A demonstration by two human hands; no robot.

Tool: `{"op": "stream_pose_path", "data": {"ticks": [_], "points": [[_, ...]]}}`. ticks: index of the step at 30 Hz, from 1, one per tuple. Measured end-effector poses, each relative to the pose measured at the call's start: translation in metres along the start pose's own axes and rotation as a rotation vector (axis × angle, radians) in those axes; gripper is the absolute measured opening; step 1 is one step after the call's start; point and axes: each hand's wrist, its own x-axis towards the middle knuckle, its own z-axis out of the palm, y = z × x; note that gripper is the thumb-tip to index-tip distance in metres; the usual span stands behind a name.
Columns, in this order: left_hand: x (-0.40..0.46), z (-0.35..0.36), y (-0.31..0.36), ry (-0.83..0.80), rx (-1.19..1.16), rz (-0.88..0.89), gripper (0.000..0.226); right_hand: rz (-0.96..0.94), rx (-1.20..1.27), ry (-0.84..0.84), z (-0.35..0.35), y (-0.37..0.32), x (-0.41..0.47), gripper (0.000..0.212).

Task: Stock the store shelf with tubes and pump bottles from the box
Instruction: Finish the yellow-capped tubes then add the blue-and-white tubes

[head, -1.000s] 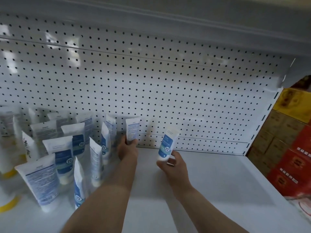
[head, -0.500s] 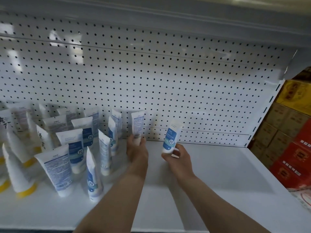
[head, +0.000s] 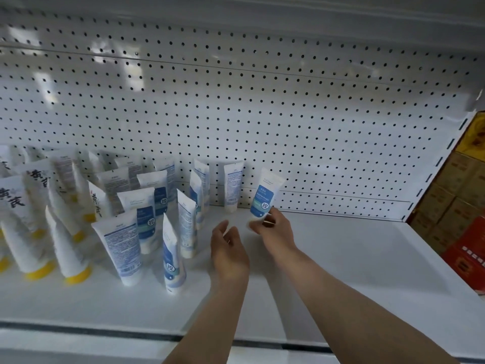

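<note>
White shelf (head: 341, 271), right hand (head: 275, 229) pinching tube (head: 266, 198) (tilted), left hand (head: 228, 248) empty

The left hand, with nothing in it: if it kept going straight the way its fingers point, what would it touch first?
Probably the tube standing alone against the pegboard. The left hand is open, its fingers aimed up the shelf toward it; depth is hard to judge.

Shelf (head: 341, 271): tubes (head: 147, 214) stand crowded on its left half.
Back: pegboard (head: 262, 114) behind them.
Right: stacked cartons (head: 451, 200) beyond the shelf's end.
</note>
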Motion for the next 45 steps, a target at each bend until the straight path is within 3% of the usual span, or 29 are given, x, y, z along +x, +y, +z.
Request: {"op": "stream_pose_path", "data": {"ticks": [6, 13, 24, 27, 30, 36, 40, 45], "points": [[0.011, 0.001, -0.01, 0.019, 0.034, -0.051, 0.021, -0.04, -0.102, -0.094, 0.026, -0.004, 0.016, 0.036], [0.007, -0.002, -0.001, 0.058, 0.09, -0.095, 0.032, -0.067, -0.17, -0.152, 0.041, -0.009, 0.024, 0.028], [0.005, -0.002, 0.003, 0.065, 0.1, -0.127, 0.03, -0.108, -0.226, -0.188, 0.044, -0.007, 0.018, 0.035], [0.003, -0.003, 0.007, 0.069, 0.097, -0.107, 0.03, -0.08, -0.179, -0.176, 0.036, -0.009, 0.013, 0.052], [0.0, -0.001, 0.01, 0.047, 0.122, -0.045, 0.03, -0.077, -0.15, -0.119, 0.011, -0.01, -0.001, 0.059], [-0.052, 0.005, 0.016, 0.078, 0.225, -0.001, 0.035, -0.087, -0.094, 0.03, -0.081, -0.009, -0.05, 0.039], [-0.139, 0.034, 0.023, -0.043, -0.015, -0.107, 0.03, -0.04, 0.022, 0.15, -0.143, 0.004, -0.102, 0.033], [-0.247, 0.051, 0.0, -0.224, -0.124, -0.005, 0.024, -0.033, 0.101, 0.271, -0.213, 0.023, -0.193, 0.029]]}}
